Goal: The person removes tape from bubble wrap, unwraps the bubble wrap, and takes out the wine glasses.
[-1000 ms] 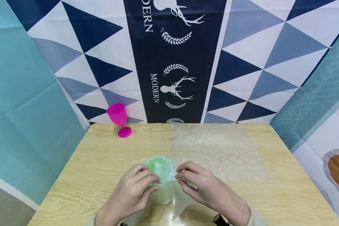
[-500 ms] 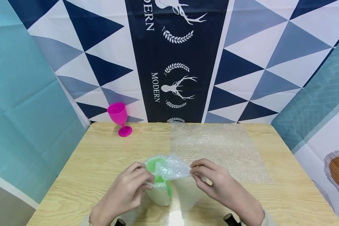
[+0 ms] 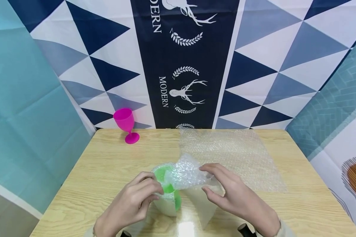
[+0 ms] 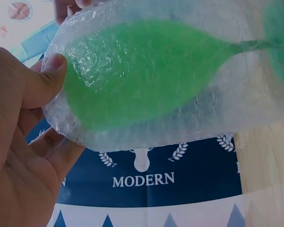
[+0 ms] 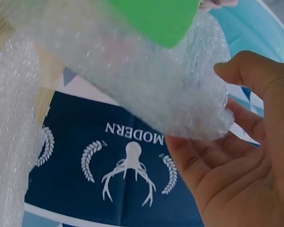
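Observation:
A green goblet (image 3: 168, 188) stands upright on the table, partly wrapped in a sheet of bubble wrap (image 3: 187, 174). In the left wrist view the green bowl (image 4: 146, 75), the stem and part of the foot show through the wrap. My left hand (image 3: 136, 197) pinches the wrap at the rim, thumb on the near side. The wrap's free flap is pulled out to the right, baring the rim's right side. My right hand (image 3: 232, 191) is at the flap's edge; fingers lie behind the wrap (image 5: 189, 104) and the thumb stands apart from them.
Another bubble wrap sheet (image 3: 225, 151) lies flat at the back right of the table (image 3: 92, 171). A pink goblet (image 3: 125, 121) stands at the back left corner. Patterned cloth (image 3: 187, 59) hangs behind the table.
My right hand has moved right, drawing the wrap's flap off the goblet's top, and its fingers have since spread from their pinch. The left hand keeps its hold at the rim.

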Tool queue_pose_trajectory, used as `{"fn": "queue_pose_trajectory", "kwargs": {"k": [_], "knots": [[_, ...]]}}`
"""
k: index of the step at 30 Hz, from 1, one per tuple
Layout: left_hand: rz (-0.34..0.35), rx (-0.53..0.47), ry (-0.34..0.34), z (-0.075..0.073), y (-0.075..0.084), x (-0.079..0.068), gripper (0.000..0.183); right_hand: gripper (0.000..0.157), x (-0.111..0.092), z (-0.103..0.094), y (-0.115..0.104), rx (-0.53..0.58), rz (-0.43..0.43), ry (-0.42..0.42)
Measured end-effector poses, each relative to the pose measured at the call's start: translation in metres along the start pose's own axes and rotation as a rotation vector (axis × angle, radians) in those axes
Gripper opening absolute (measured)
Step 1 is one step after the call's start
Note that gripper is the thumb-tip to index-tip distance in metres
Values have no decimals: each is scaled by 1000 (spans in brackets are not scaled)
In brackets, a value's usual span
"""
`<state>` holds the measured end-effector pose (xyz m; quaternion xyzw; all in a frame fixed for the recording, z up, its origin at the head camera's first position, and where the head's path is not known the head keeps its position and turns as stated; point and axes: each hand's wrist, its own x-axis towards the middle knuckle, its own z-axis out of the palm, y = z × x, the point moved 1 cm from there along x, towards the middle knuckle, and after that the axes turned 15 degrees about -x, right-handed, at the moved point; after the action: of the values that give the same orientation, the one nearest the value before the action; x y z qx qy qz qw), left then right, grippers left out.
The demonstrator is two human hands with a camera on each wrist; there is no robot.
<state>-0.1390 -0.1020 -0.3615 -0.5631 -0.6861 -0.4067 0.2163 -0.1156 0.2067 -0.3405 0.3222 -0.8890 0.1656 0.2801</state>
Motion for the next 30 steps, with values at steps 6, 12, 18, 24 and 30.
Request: {"fn": "queue_pose_trajectory", "kwargs": {"k": [6,12,18,24,30], "knots": [[-5,-29,-4,1,-3,-1,19,55,3,3,-3,22,-2,13],[-28,-21,5,-4,-4,-4,18,41,3,2,1,20,-10,66],[-15,-1,31,-7,-4,-6,20,44,0,1,6,-6,4,81],[14,-10,95,-12,-6,-8,20,46,0,-1,13,-13,-17,140],[35,-18,153,-17,-6,-11,20,49,-1,-7,17,-65,15,139]]}}
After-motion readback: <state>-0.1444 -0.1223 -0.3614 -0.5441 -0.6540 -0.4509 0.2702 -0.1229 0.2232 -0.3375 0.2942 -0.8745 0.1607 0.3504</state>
